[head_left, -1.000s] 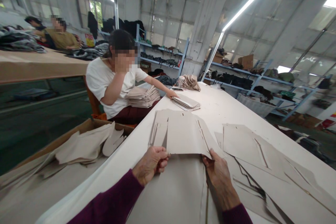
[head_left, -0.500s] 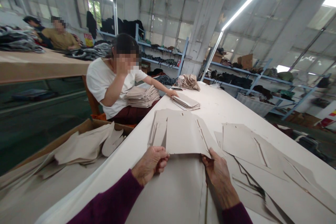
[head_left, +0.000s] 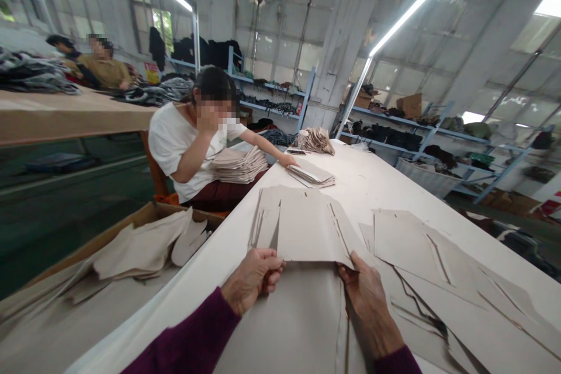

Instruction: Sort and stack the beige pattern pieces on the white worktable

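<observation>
Two pinches hold one beige panel (head_left: 303, 228) by its near edge: our left hand (head_left: 254, 277) grips the left corner, our right hand (head_left: 366, 298) grips towards the right one. That edge seems slightly raised above a larger beige sheet (head_left: 284, 321), which runs towards us over the tabletop (head_left: 372, 187), along its left side. Over the last second our grip has not shifted; we judge this a steady hold, with the panel not yet let go.

Just right of our right hand, loose slit sheets (head_left: 407, 239) overlap towards the tabletop's right edge. Beyond its left edge, beside us, a cardboard box (head_left: 204, 217) holds more cut pieces (head_left: 140, 245).

Farther along the left edge sits a co-worker (head_left: 188, 146), whose head has dipped a little lower; this leaves our work untouched. One of their hands (head_left: 287, 159) rests at a flat stack (head_left: 318, 175). Near the tabletop's far end stands a ruffled bundle (head_left: 315, 140).
</observation>
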`<state>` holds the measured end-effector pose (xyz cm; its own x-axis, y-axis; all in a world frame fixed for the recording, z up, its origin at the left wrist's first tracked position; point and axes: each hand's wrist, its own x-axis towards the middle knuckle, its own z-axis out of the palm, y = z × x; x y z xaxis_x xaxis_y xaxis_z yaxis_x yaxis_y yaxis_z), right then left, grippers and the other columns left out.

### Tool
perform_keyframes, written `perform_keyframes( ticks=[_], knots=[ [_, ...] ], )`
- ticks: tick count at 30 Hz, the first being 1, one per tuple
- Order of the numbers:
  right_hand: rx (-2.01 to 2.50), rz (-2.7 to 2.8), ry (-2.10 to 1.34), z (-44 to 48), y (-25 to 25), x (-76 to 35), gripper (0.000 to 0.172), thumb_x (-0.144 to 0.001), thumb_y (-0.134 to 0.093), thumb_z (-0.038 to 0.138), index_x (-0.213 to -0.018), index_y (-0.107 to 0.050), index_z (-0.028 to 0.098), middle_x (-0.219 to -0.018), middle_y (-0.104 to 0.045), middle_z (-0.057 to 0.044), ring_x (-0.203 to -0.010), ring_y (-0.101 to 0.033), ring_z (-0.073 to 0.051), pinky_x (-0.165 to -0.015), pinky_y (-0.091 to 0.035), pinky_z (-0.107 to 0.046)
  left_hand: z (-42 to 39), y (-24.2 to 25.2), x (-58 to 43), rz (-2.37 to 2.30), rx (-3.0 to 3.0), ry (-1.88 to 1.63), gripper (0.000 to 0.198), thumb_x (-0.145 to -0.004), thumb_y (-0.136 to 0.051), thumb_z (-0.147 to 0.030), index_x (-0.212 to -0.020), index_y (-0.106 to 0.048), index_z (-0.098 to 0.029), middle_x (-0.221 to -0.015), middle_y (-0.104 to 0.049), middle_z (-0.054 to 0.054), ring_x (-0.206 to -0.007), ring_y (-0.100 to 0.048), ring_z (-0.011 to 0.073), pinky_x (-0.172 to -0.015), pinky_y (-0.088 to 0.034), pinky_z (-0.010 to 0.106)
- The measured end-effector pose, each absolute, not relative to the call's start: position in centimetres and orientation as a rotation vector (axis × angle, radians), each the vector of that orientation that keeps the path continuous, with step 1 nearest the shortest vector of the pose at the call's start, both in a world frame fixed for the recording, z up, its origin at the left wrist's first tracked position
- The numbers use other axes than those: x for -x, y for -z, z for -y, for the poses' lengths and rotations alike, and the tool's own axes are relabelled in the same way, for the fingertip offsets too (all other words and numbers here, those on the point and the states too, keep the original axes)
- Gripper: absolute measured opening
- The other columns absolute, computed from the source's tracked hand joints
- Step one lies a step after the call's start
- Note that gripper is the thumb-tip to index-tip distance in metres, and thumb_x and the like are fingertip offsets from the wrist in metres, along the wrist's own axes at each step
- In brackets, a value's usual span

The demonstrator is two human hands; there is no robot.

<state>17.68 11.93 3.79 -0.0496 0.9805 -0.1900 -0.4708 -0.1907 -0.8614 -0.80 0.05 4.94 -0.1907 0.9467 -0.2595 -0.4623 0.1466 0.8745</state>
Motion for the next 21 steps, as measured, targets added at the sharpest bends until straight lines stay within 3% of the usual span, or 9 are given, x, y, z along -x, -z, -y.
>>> perform_keyframes(
  ticks=[14, 18, 21],
  knots=[
    [0.995, 0.857, -1.461, -12.1, -3.4, -18.0, 0.028, -0.055, -0.072, 0.035, -0.069, -0.057, 0.016, -0.067, -0.064, -0.005, -0.057, -0.059, -0.019, -0.048, -0.05, -0.027, -0.2, -3.8, 0.3, -1.378, -0.885, -1.327, 0.012, -0.064, -0.051, -0.023, -0.057, -0.044, -0.018, -0.038, -0.037, -0.006, -0.034, -0.027, 0.0049, -0.037, -0.019, 0.021],
    [0.821, 0.851, -1.589, -11.7, -3.9, -17.7, 0.035, -0.053, -0.077, 0.03, -0.08, -0.062, 0.013, -0.084, -0.067, -0.009, -0.073, -0.063, -0.024, -0.054, -0.052, -0.029, -0.2, -3.7, 0.2, -1.511, -1.041, -1.273, 0.009, -0.063, -0.051, -0.022, -0.057, -0.048, -0.016, -0.04, -0.04, -0.005, -0.034, -0.032, 0.0058, -0.036, -0.02, 0.02],
    [0.832, 0.982, -1.515, -11.6, -4.0, -17.6, 0.035, -0.055, -0.076, 0.033, -0.078, -0.064, 0.011, -0.083, -0.067, -0.01, -0.073, -0.064, -0.026, -0.054, -0.053, -0.032, -0.1, -4.0, 0.2, -1.474, -1.0, -1.256, 0.012, -0.064, -0.053, -0.022, -0.055, -0.05, -0.015, -0.039, -0.041, -0.004, -0.033, -0.032, 0.0054, -0.036, -0.021, 0.019]
  ],
)
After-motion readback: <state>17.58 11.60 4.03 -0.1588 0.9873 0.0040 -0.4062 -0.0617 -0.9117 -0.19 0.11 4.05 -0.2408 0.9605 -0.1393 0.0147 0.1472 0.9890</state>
